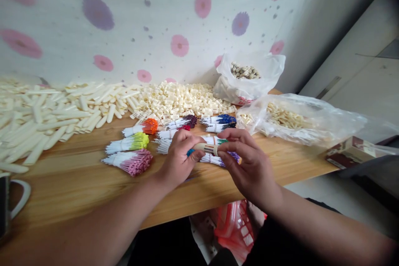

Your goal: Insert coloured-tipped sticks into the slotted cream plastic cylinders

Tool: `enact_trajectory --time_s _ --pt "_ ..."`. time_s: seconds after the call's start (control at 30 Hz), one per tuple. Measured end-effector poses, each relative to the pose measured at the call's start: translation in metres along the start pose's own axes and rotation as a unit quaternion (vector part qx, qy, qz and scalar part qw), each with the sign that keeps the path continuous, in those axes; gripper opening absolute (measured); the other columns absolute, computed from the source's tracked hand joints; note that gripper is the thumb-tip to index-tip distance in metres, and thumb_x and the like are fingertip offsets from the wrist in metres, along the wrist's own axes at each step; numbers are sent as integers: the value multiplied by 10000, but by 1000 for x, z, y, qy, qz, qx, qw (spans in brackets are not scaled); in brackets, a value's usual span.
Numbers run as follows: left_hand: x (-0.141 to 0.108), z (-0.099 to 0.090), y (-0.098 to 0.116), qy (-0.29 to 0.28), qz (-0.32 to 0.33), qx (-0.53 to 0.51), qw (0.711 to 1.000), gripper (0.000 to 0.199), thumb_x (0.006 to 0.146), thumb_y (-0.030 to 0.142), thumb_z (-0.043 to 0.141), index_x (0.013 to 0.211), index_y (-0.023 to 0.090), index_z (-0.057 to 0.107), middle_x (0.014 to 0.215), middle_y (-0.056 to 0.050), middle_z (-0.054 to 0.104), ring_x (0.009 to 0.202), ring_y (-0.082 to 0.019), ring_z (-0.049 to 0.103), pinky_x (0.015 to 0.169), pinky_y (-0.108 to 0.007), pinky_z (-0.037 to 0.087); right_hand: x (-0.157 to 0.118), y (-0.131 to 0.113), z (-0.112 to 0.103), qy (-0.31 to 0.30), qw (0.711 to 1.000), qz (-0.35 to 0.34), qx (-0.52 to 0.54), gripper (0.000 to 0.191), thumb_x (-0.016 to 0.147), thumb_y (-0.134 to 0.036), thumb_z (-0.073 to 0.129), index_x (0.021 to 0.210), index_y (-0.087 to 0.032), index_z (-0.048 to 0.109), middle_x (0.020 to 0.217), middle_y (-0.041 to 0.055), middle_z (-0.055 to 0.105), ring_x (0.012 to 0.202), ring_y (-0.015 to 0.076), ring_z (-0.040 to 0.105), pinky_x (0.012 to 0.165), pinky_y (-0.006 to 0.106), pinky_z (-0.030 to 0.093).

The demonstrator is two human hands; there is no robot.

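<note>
Between my two hands is a cream plastic pen barrel (205, 148) with dark slots along its side. My left hand (180, 156) is closed around its left end, with a bit of blue showing by the thumb. At the right end, my right hand (245, 160) pinches the barrel with thumb and fingers. Beneath and behind my hands lie bundles of white pen refills with coloured tips. The pink bundle (129, 161), yellow bundle (127, 143) and orange bundle (141, 127) lie to the left. Further back are a dark purple bundle (183, 122) and a blue bundle (220, 119), with others partly hidden by my hands.
Long cream tubes (59, 112) are heaped at the left, short slotted cream pieces (183, 99) at the back. Two plastic bags of small parts, a standing bag (249, 79) and a lying bag (289, 118), sit right. A box (352, 151) is near the right edge. A red bag (233, 228) hangs below.
</note>
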State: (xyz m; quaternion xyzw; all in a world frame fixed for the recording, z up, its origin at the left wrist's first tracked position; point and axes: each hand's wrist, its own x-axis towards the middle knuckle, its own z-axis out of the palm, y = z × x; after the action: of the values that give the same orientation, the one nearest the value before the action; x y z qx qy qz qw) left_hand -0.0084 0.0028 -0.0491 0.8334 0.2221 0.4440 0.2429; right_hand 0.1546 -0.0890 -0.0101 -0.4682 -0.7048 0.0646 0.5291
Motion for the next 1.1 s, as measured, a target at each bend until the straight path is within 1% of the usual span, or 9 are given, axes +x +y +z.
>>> enact_trajectory --time_s 0.13,0.2,0.27,0.4,0.5,0.7,0.8,1.0,1.1 --pt "2 -1 -3 -19 -14 -12 1000 382 883 500 420 967 175 604 864 -53 500 860 -186 482 782 -333 407 12 21 -21 -50 996 12 68 167 871 -156 518 942 -218 655 1054 68 592 992 176 574 832 342 481" --pt "3 -1 -7 -33 -29 -19 999 387 892 509 391 935 175 582 861 -49 500 851 -182 477 785 -331 404 20 43 -37 -27 999 19 20 140 864 -178 534 911 -214 661 971 56 622 943 170 587 822 326 475" --pt "4 0 -11 -38 -47 -28 998 398 899 525 356 886 177 551 826 -35 484 806 -171 467 755 -316 398 26 66 -50 -70 993 45 -79 99 843 -205 564 848 -199 662 890 48 640 832 163 601 734 295 477" --pt "5 1 -18 -62 -71 -29 995 398 890 548 354 852 179 500 766 -9 448 725 -153 445 680 -286 380 27 92 -54 -252 930 49 -263 116 836 -211 556 850 -183 668 867 53 651 802 172 591 714 280 444" --pt "5 2 -24 -73 -50 -12 996 337 874 515 435 828 183 468 766 -6 459 709 -148 453 655 -277 385 25 92 -42 -295 891 49 -341 158 849 -189 515 883 -194 669 910 61 639 828 175 585 684 253 413" --pt "10 8 -31 -166 36 90 981 131 894 278 454 944 178 524 1001 -89 599 957 -212 550 842 -376 448 27 94 -29 -315 875 66 -361 166 836 -145 489 810 -172 651 887 62 608 785 152 563 673 230 385" --pt "12 13 -29 -206 46 147 966 226 845 182 511 1069 166 541 1128 -113 615 1093 -237 545 937 -417 441 29 98 -31 -313 877 61 -359 160 833 -138 483 760 -158 624 864 60 594 766 142 549 679 220 384" --pt "10 15 -26 -212 34 181 960 308 805 89 504 1099 157 559 1142 -108 635 1094 -226 565 951 -417 456 32 95 -56 -284 874 69 -388 178 846 -93 432 750 -141 573 845 76 571 673 132 512 626 233 369" --pt "9 8 -25 -171 37 145 974 299 791 84 488 1069 170 561 1107 -100 640 1048 -216 580 904 -400 474 35 84 -72 -245 885 75 -389 187 861 -90 421 768 -147 573 815 68 571 663 136 508 625 244 370"
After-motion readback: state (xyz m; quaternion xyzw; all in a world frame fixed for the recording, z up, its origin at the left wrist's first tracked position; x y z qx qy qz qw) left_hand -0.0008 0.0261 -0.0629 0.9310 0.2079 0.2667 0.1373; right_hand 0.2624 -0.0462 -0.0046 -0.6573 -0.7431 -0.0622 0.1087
